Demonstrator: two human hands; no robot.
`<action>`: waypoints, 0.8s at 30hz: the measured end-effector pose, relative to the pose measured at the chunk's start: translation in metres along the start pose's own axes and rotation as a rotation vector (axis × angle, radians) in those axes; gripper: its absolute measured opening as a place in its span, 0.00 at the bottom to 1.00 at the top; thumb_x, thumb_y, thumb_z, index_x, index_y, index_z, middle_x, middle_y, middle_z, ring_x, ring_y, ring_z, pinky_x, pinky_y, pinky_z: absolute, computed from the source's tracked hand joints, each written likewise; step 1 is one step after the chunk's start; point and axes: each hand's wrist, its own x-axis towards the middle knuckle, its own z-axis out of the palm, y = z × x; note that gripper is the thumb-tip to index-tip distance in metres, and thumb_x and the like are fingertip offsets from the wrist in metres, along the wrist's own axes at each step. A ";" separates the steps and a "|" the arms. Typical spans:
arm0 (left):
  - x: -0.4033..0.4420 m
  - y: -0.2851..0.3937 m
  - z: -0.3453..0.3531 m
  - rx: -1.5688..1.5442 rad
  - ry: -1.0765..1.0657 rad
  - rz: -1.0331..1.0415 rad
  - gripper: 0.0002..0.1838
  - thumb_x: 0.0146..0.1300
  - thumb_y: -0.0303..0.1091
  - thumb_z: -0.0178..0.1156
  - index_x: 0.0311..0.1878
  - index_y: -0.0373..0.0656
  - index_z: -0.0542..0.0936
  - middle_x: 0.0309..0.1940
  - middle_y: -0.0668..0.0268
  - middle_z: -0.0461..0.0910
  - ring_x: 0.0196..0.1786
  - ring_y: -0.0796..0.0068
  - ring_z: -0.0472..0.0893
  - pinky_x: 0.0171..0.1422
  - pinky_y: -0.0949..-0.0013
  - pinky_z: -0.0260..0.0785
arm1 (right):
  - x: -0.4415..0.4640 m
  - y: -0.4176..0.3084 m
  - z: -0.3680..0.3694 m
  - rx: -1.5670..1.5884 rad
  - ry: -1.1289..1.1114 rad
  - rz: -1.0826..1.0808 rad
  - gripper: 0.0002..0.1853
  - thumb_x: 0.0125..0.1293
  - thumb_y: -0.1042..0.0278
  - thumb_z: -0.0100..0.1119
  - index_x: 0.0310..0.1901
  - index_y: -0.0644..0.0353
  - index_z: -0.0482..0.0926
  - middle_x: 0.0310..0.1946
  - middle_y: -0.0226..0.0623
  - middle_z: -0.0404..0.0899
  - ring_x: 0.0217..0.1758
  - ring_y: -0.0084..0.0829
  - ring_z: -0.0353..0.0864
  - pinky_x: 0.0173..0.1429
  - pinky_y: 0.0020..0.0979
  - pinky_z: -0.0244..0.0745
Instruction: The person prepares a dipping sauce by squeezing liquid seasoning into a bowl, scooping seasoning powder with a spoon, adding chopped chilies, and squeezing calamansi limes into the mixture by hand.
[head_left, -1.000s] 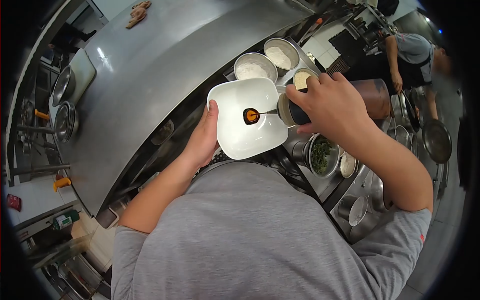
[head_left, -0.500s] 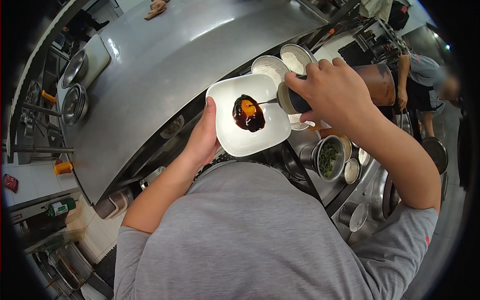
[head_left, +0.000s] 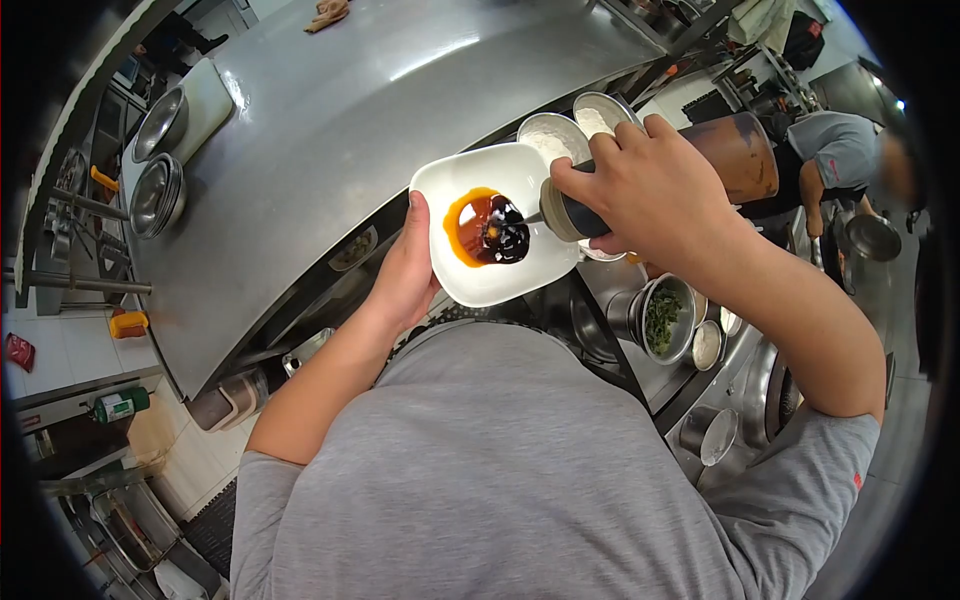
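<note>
My left hand (head_left: 408, 265) grips the left rim of a white square bowl (head_left: 480, 290), thumb on top and fingers underneath. A pool of dark sauce (head_left: 510, 245) lies in it, with an orange-amber liquid (head_left: 462, 225) spreading around its left side. My right hand (head_left: 655, 190) is wrapped round a squeeze bottle (head_left: 735, 155) with a dark collar, tipped nearly level. Its nozzle points left over the bowl, and a dark stream runs from it into the sauce. The bottle's body looks brownish and smeared.
Metal bowls of white powder (head_left: 553, 137) stand behind the bottle. Right of me are a pot of green herbs (head_left: 662, 318) and a small metal pot (head_left: 708, 435). A steel counter (head_left: 330, 150) stretches ahead, with stacked metal bowls (head_left: 155, 197) at its left. A co-worker (head_left: 835, 150) holds a pan at far right.
The orange liquid has spread from a small spot into a wide ring on the left, and the dark sauce has shifted right. The co-worker's arm and pan have moved.
</note>
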 end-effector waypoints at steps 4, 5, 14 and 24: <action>-0.002 0.002 -0.002 -0.003 0.035 -0.027 0.40 0.69 0.65 0.26 0.67 0.39 0.58 0.60 0.55 0.70 0.62 0.66 0.73 0.64 0.62 0.71 | 0.000 -0.006 -0.005 0.068 -0.052 -0.031 0.32 0.44 0.45 0.72 0.50 0.51 0.74 0.32 0.30 0.79 0.40 0.29 0.81 0.48 0.30 0.69; -0.003 0.002 -0.003 -0.002 0.034 -0.027 0.40 0.69 0.65 0.26 0.67 0.39 0.58 0.60 0.55 0.70 0.62 0.66 0.73 0.64 0.62 0.71 | 0.000 -0.008 -0.005 0.071 -0.052 -0.042 0.32 0.45 0.45 0.72 0.49 0.52 0.74 0.32 0.30 0.80 0.40 0.29 0.81 0.48 0.30 0.69; -0.006 -0.001 -0.006 -0.034 0.034 -0.030 0.40 0.69 0.66 0.29 0.68 0.40 0.58 0.63 0.56 0.68 0.64 0.66 0.70 0.66 0.61 0.67 | 0.005 0.002 -0.011 0.051 -0.042 0.071 0.29 0.46 0.45 0.70 0.45 0.54 0.74 0.31 0.31 0.80 0.39 0.31 0.82 0.43 0.29 0.72; -0.006 -0.003 -0.007 -0.059 0.013 -0.018 0.39 0.70 0.65 0.29 0.68 0.41 0.59 0.63 0.57 0.68 0.64 0.66 0.71 0.66 0.61 0.67 | -0.010 0.002 -0.010 0.087 -0.087 0.043 0.27 0.44 0.46 0.71 0.41 0.54 0.75 0.29 0.31 0.80 0.38 0.30 0.82 0.43 0.29 0.72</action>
